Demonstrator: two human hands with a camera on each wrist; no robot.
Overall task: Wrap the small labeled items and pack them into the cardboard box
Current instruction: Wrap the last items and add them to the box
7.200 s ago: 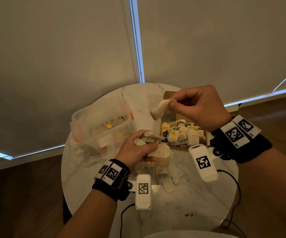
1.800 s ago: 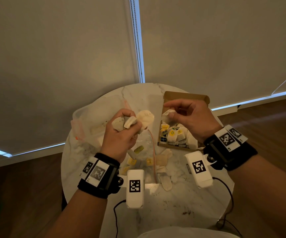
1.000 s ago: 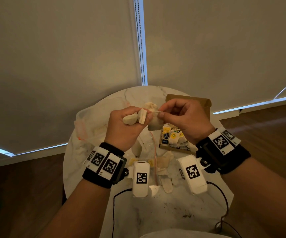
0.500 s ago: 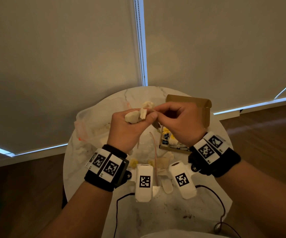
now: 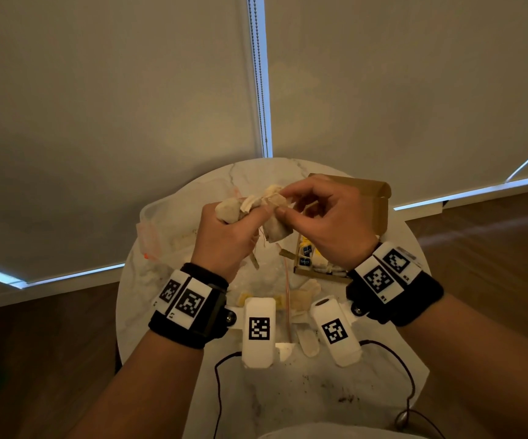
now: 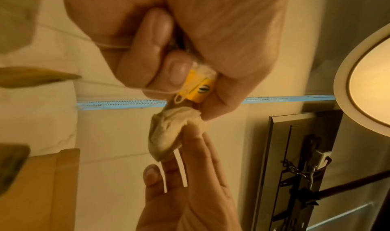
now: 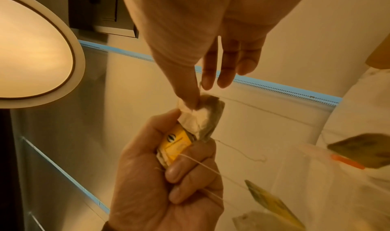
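Observation:
My left hand (image 5: pixel 240 217) is raised above the table and grips a bundle of pale tea bags (image 5: pixel 231 209). Their yellow label (image 6: pixel 198 88) is pressed under its fingers, and thin strings trail out. My right hand (image 5: pixel 283 204) meets it from the right. Its thumb and forefinger pinch the top of one tea bag (image 5: pixel 275 228) that hangs from the bundle. That tea bag (image 7: pixel 200 116) and the yellow label (image 7: pixel 175 143) show in the right wrist view. The open cardboard box (image 5: pixel 379 201) lies behind my right hand, with several labeled bags (image 5: pixel 307 258) packed inside.
A clear plastic container (image 5: pixel 158 223) with orange clips stands at the left of the round marble table (image 5: pixel 319 391). Several loose tea bags (image 5: pixel 307 293) and labels lie in the middle, beneath my wrists. Window blinds hang right behind the table. A cable runs across the near edge.
My right hand left the box and came left to the bundle, where it now pinches one bag. My left hand rose and kept its grip.

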